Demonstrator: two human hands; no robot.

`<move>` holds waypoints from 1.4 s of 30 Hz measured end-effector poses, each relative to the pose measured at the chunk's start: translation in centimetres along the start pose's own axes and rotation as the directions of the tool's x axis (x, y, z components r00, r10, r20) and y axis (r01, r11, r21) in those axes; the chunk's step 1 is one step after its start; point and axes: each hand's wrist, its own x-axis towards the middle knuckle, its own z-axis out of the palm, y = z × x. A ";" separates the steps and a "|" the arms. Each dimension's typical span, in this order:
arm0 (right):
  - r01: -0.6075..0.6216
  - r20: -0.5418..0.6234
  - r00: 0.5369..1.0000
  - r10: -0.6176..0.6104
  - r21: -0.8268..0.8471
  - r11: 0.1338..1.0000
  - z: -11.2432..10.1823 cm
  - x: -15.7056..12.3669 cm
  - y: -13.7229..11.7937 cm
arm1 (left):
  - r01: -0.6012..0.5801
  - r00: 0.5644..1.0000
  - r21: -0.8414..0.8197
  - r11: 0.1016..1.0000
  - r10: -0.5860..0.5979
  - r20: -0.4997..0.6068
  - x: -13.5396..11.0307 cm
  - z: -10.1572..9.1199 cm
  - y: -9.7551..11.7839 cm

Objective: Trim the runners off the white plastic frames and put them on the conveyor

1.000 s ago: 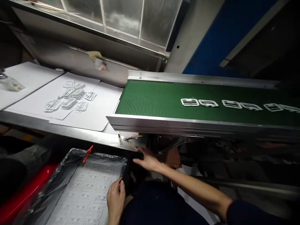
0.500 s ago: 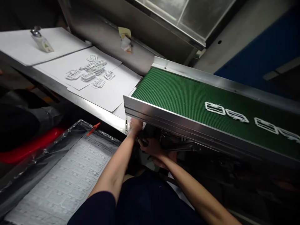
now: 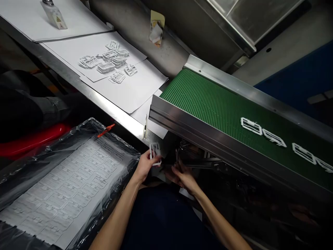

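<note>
In front of my body, my left hand (image 3: 145, 165) pinches a white plastic frame piece (image 3: 155, 152) with openings in it, held near the table edge. My right hand (image 3: 183, 175) is closed around a slim metal-tipped tool (image 3: 177, 155) a short way to the right, under the conveyor's side. Shadow hides the tool's exact kind. A utility knife (image 3: 145, 126) lies on the table edge just beyond my left hand. Several similar white frame pieces (image 3: 105, 67) are stacked on white sheets. More white pieces (image 3: 251, 125) lie on the green conveyor belt (image 3: 203, 99).
At lower left stands a plastic-lined box (image 3: 91, 121) with flat rows of pieces and an orange clip (image 3: 106, 130). A red plastic object (image 3: 33, 140) lies beyond it. A bottle (image 3: 55, 15) stands at the table's far left. The conveyor's metal side (image 3: 187, 126) rises beside my hands.
My left hand has drawn back from the table edge beneath the conveyor's end, and the white frame piece now shows in it. My right hand has shifted slightly right. The camera view has shifted.
</note>
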 end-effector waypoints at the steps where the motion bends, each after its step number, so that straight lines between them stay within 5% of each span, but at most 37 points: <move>1: 0.049 0.000 0.999 -0.049 0.015 0.999 0.5 0.4 -0.8 | 0.009 1.000 -0.046 0.999 -0.008 0.025 -2.1 -0.3 -0.3; 5: 0.132 0.178 0.971 -0.160 0.161 0.978 2.7 1.2 -4.2 | 0.067 0.995 -0.136 0.989 -0.056 0.079 -7.6 -0.5 -0.2; 11: 0.196 0.293 0.924 -0.248 0.195 0.961 4.0 -0.2 -6.4 | 0.064 0.998 -0.135 0.989 -0.063 0.012 -9.6 -1.3 1.6; 14: 0.147 0.347 0.911 -0.222 0.230 0.962 3.5 -0.6 -6.2 | 0.041 0.998 -0.054 0.998 -0.043 -0.040 -9.4 -2.4 3.3; 21: 0.067 0.362 0.916 -0.170 0.281 0.957 2.1 -0.5 -5.5 | 0.131 0.977 0.241 0.962 -0.166 0.134 -7.3 -2.0 6.5; 42: -0.002 0.444 0.881 -0.162 0.346 0.938 -0.3 -0.5 -3.4 | 0.248 0.900 0.379 0.892 -0.356 0.250 -4.6 -1.1 5.8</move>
